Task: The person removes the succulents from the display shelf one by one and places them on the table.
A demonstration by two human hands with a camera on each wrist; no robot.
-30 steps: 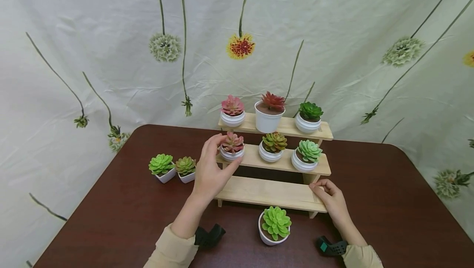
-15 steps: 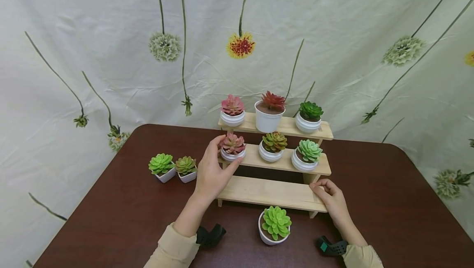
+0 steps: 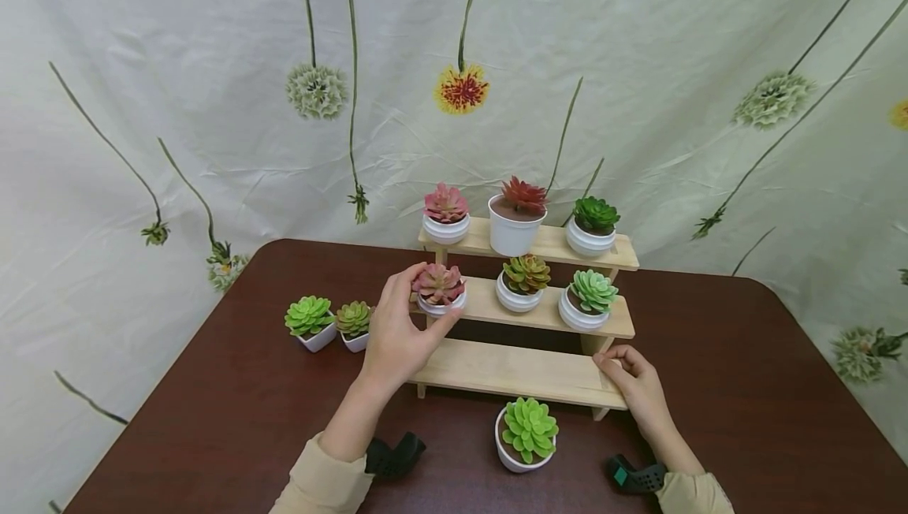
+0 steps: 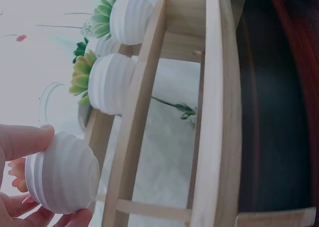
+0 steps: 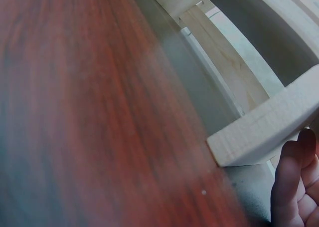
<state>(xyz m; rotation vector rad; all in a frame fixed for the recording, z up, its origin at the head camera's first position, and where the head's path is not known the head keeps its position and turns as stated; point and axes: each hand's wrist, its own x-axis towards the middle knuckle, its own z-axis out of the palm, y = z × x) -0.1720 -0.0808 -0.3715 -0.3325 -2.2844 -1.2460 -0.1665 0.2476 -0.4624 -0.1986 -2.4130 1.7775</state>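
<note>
My left hand [image 3: 399, 333] holds a small white ribbed pot with a pink succulent [image 3: 439, 284] between thumb and fingers, at the left end of the middle tier. In the left wrist view the underside of this white pot [image 4: 67, 174] shows, clear of the wood. My right hand [image 3: 637, 386] grips the right end of the lowest tier of a three-tier wooden plant stand [image 3: 518, 368]. An olive-red succulent [image 3: 525, 273] and a pale green succulent [image 3: 593, 291] stand on the middle tier.
A pink succulent [image 3: 445, 204], a red succulent in a taller pot [image 3: 516, 226] and a dark green succulent [image 3: 594, 216] line the top tier. Two green succulents in square pots, one brighter [image 3: 309, 315], stand left on the table [image 3: 234, 404]. A bright green succulent [image 3: 528, 429] stands in front.
My left hand has shifted the pink succulent a little to the left and toward me, off its earlier spot on the middle tier. The right hand has stayed in place.
</note>
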